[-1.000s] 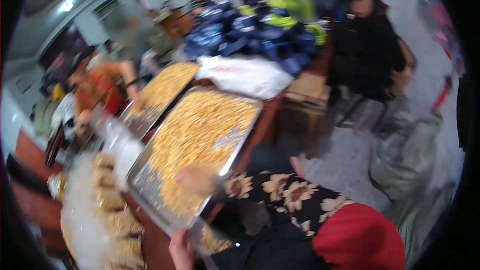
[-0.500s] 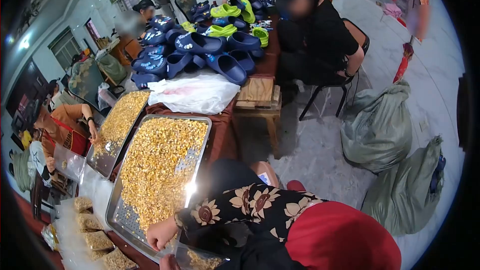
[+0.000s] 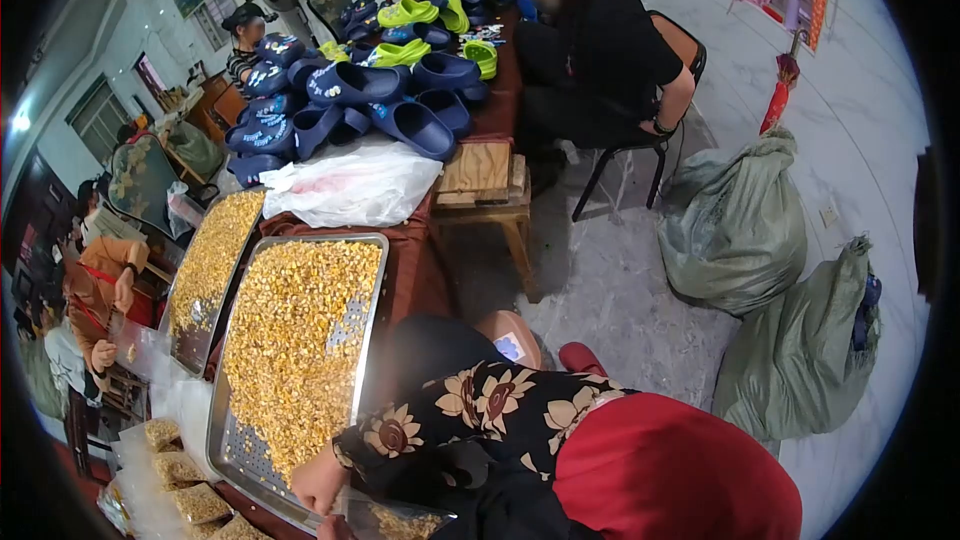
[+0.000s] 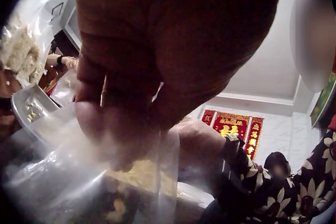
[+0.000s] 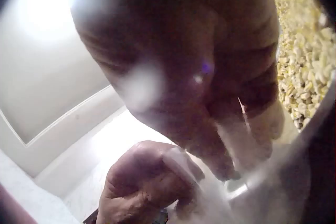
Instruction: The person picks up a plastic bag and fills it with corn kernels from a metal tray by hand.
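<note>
A clear plastic bag [image 3: 405, 522] with some yellow kernels in it lies at the near corner of a metal tray [image 3: 222, 440] heaped with kernels [image 3: 290, 340]. My left hand [image 3: 336, 530] pinches the bag's edge between thumb and fingers, plain in the right wrist view, where the hand [image 5: 144, 184] is low. Just above it in the head view, my right hand [image 3: 320, 480] has bent fingers on the film at the bag's mouth. The left wrist view shows the bag [image 4: 58, 176] under my left hand [image 4: 168, 50]. Both palms are dark, and some fingertips are blurred.
Filled bags [image 3: 200, 503] lie left of the tray. A second kernel tray [image 3: 212, 250], white plastic [image 3: 350, 185] and piled clogs [image 3: 355, 83] are beyond. Several people sit around the table; a wooden stool [image 3: 475, 175] and green sacks [image 3: 740, 230] stand right.
My right hand has moved from the kernels in the tray down to the bag by my left hand. The head view has turned, and the person at the left has drawn a hand back from the second tray.
</note>
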Demonstrator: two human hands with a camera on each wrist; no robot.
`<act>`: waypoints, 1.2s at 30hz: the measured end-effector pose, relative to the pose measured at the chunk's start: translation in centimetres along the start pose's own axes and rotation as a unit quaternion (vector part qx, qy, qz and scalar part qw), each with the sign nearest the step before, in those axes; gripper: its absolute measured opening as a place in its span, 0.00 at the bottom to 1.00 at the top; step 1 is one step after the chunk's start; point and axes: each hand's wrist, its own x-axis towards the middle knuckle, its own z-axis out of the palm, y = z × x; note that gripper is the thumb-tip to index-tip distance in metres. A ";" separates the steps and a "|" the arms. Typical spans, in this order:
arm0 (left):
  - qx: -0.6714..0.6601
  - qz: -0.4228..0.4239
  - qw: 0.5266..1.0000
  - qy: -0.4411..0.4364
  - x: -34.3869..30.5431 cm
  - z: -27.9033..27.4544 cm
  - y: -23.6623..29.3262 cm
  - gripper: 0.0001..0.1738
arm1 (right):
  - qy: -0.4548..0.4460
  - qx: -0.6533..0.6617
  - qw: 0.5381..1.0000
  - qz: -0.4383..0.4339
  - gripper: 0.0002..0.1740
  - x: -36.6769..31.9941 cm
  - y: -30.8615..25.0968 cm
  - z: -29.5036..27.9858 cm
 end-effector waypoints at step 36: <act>0.032 -0.056 0.998 -0.028 -1.3 -0.2 -1.5 0.10 | 0.258 0.001 0.960 0.108 0.06 -0.2 3.3 -1.8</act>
